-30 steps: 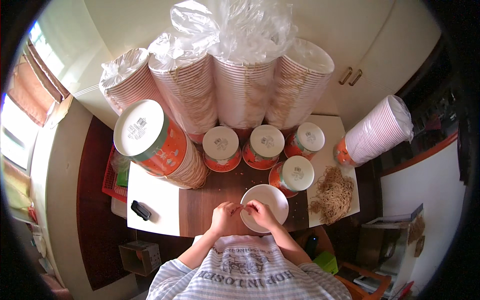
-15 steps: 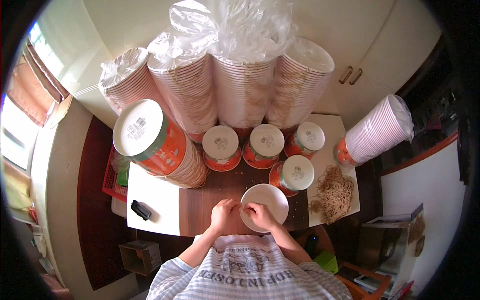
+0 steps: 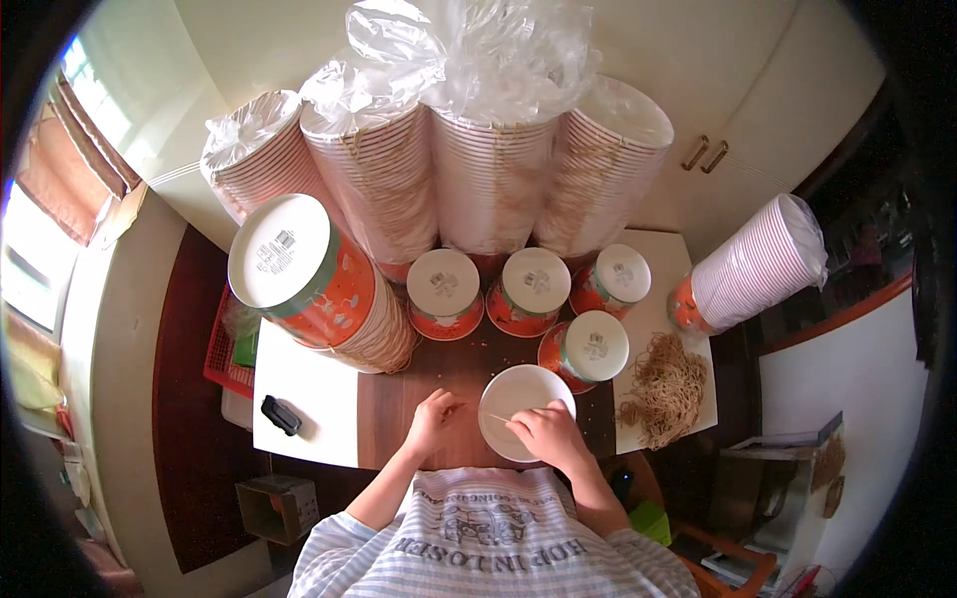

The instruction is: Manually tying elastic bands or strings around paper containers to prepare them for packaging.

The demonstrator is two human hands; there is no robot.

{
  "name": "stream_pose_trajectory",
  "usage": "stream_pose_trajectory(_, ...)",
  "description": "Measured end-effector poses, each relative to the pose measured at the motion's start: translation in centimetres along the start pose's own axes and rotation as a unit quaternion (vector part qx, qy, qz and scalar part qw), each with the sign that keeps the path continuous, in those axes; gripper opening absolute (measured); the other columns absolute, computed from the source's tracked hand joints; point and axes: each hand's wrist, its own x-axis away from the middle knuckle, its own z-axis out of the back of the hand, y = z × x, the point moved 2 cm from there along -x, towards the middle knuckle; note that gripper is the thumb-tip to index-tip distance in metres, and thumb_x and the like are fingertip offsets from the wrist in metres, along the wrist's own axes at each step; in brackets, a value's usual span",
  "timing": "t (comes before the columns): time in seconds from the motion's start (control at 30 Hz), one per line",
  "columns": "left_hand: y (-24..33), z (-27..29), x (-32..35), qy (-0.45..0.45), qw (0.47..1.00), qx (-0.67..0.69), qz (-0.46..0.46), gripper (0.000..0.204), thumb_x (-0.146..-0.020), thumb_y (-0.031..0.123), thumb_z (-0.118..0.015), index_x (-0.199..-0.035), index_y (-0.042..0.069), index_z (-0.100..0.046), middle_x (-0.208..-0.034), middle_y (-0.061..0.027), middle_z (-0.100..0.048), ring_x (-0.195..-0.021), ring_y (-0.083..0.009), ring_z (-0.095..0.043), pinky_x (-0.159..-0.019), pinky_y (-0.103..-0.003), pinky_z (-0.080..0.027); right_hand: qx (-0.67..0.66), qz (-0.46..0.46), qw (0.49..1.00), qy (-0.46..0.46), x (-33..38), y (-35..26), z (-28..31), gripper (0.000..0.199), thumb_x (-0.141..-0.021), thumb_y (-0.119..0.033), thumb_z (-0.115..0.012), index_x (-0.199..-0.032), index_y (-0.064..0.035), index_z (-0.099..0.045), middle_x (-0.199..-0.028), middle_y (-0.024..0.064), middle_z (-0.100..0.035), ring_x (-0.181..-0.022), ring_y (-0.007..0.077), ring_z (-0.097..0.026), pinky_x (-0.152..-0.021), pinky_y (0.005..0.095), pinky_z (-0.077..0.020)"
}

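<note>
In front of me stands an open white paper tub (image 3: pixel 526 385), its inside facing up. Over its near right rim, my right hand (image 3: pixel 548 436) is closed in a pinch on a thin tan cord (image 3: pixel 495 416), which sticks out leftward across the opening. My left hand (image 3: pixel 435 419) is just left of the tub, above the brown tabletop, with thumb and fingers together; whatever they hold is too small to make out. A tangled pile of similar tan cord (image 3: pixel 666 391) lies at the right. Just beyond the white tub, an orange-and-green tub (image 3: pixel 595 346) sits upside down.
Several upside-down tubs (image 3: pixel 444 283) line the middle. Tall plastic-wrapped stacks of tubs (image 3: pixel 490 179) stand behind them. Another wrapped stack (image 3: pixel 760 261) leans at the right. A larger tub (image 3: pixel 282 254) tops a stack at left, near a small black object (image 3: pixel 281 416).
My hands have drawn apart: the left moved slightly left, the right moved right over the tub's rim. The cord in my right hand now shows clearly.
</note>
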Motion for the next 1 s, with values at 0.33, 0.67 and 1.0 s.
stream_pose_trajectory(0.33,-3.4,-1.8,2.4,0.024,0.990,0.124,0.068,0.009,-0.080,0.009,-0.057,-0.082,0.000,-0.058,-0.074,-0.0056,-0.052,-0.070,-0.0119,-0.052,-0.058,-0.024,-0.041,-0.086,0.033,0.980,-0.177,2.1,-4.5,-1.6,0.015,-0.081,-0.022,-0.051,-0.078,-0.0084,-0.058,-0.071,0.0078,-0.061,-0.064,0.0256,-0.060,-0.057,0.0375,-0.0478)
stream_pose_trajectory(0.67,-3.1,-1.7,4.8,-0.125,0.921,0.247,0.275,0.021,-0.081,0.018,-0.058,-0.087,-0.002,-0.063,-0.073,-0.0041,-0.062,-0.068,-0.0074,-0.054,-0.059,-0.022,-0.046,-0.246,-0.022,0.934,-0.257,1.8,-3.4,-7.9,0.017,-0.077,-0.021,-0.054,-0.083,-0.0065,-0.062,-0.078,0.0135,-0.062,-0.073,0.0289,-0.060,-0.065,0.0376,-0.0472)
stream_pose_trajectory(1.0,-4.6,-3.0,4.5,-0.070,0.916,0.265,0.291,0.017,-0.083,0.015,-0.055,-0.084,0.000,-0.063,-0.074,-0.0025,-0.061,-0.063,-0.0071,-0.052,-0.055,-0.022,-0.043,-0.189,0.046,0.931,-0.309,1.4,2.9,-10.2,0.020,-0.068,-0.018,-0.058,-0.080,-0.0034,-0.064,-0.073,0.0143,-0.061,-0.067,0.0257,-0.060,-0.061,0.0338,-0.0475)
